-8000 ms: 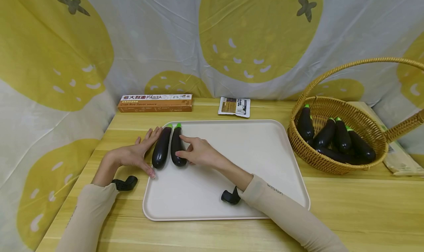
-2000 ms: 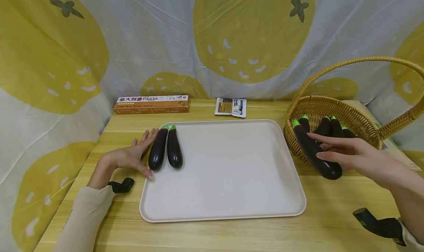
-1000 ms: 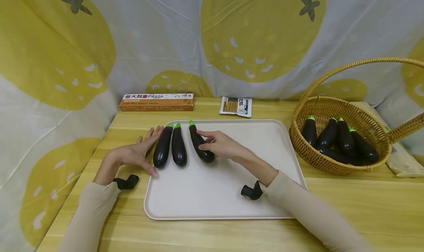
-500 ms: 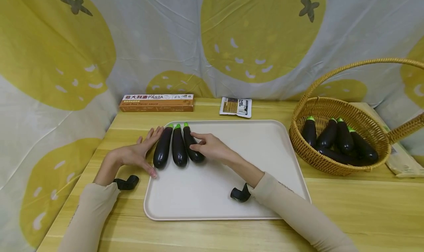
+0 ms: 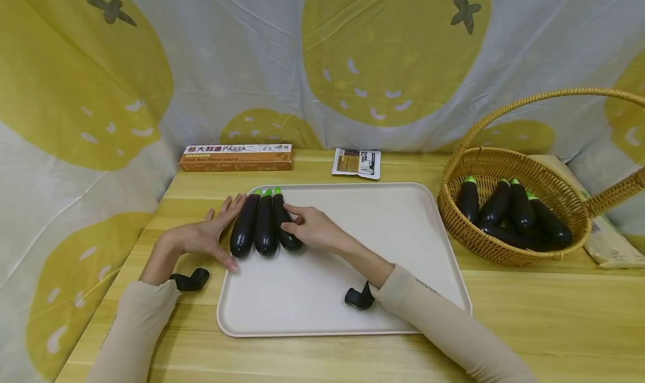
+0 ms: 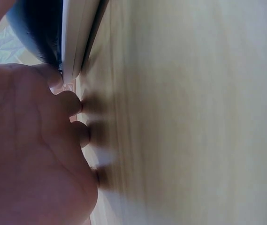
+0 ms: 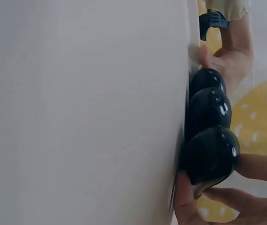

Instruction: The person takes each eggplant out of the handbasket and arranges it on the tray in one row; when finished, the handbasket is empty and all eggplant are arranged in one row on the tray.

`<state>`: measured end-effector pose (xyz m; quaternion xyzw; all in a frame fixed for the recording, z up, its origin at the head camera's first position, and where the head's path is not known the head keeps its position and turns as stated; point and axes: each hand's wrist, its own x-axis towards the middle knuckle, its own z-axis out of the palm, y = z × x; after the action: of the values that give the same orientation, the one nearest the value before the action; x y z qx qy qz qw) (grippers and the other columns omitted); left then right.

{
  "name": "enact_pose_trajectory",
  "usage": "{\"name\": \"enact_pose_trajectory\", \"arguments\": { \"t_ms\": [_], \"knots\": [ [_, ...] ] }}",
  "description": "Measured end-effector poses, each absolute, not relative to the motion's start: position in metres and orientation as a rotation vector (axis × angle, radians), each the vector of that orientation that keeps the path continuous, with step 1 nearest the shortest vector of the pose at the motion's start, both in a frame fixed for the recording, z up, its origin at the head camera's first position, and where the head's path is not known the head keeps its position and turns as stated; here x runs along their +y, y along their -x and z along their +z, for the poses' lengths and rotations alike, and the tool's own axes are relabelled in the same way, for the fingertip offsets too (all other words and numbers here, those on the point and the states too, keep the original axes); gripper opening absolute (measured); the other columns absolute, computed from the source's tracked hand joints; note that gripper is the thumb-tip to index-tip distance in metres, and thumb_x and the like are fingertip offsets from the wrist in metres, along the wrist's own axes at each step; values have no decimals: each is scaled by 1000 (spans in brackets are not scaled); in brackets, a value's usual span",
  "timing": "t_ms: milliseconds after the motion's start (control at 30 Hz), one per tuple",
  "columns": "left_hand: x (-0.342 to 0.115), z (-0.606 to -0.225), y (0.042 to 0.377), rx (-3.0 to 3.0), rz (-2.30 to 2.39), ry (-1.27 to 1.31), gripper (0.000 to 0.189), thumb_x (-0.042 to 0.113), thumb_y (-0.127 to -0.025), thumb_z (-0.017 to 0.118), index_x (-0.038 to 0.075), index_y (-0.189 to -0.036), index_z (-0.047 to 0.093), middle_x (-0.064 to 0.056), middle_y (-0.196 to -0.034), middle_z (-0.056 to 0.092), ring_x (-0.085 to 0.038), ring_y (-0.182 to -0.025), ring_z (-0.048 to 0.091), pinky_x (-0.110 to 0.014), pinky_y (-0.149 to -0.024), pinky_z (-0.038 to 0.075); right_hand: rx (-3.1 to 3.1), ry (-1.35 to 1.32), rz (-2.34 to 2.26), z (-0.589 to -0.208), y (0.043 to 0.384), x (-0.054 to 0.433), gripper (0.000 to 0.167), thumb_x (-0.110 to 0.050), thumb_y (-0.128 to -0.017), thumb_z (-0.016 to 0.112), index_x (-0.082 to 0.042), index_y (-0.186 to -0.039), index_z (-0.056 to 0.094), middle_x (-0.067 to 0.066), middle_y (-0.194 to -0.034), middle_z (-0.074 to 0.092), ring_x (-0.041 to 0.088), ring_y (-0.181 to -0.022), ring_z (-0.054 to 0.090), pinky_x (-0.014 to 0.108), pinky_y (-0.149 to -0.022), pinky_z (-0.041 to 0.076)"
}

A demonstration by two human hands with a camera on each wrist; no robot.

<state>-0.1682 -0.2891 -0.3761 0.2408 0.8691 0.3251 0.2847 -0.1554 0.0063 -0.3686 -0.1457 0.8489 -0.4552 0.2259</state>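
Three dark eggplants with green stem ends lie side by side at the left end of the white tray (image 5: 332,299): the leftmost eggplant (image 5: 244,229), the middle eggplant (image 5: 265,232) and the rightmost eggplant (image 5: 289,240). My right hand (image 5: 317,230) holds the rightmost one from its right side, thumb and fingers around it. In the right wrist view, that eggplant (image 7: 210,154) is nearest, its neighbours lined up close behind. My left hand (image 5: 204,237) spreads its fingers along the tray's left edge, beside the leftmost eggplant; its fingertips (image 6: 82,133) touch the wooden table in the left wrist view.
A wicker basket (image 5: 481,247) with a tall handle stands to the right, several eggplants inside. Behind the tray are a pasta box (image 5: 237,159) and a small flat packet (image 5: 356,163). A pale bag (image 5: 615,246) lies partly behind the basket. A patterned curtain hangs at the back.
My right hand has brought an eggplant from the basket to the tray and slid it left, close against the other two. My left hand has stayed in place.
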Motion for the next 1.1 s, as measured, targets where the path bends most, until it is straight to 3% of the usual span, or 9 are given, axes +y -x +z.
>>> {"name": "enact_pose_trajectory", "arguments": {
  "t_ms": [267,533,1100],
  "knots": [
    [-289,-376,167,2320,881,-644,154,33,-63,99,12,-165,-15,-18,-170,-29,-45,-153,-34,-74,-117,-22,2310,440,-1263,-369,159,13,59,-31,-104,61,-20,-159,43,11,-121,73,15,-93,59,25,-74,44],
    [-289,-376,168,2319,884,-652,154,33,-63,99,13,-166,-15,-18,-170,-29,-45,-153,-35,-74,-116,-22,2317,429,-1264,-369,160,16,60,-32,-103,63,-21,-159,43,11,-118,73,16,-91,60,24,-71,45],
    [-289,-376,168,2321,877,-648,154,32,-63,99,15,-166,-15,-18,-169,-30,-44,-153,-34,-75,-116,-21,2291,451,-1258,-365,161,22,62,-33,-103,63,-22,-160,41,11,-114,73,11,-72,58,21,-60,46]
  ]
}}
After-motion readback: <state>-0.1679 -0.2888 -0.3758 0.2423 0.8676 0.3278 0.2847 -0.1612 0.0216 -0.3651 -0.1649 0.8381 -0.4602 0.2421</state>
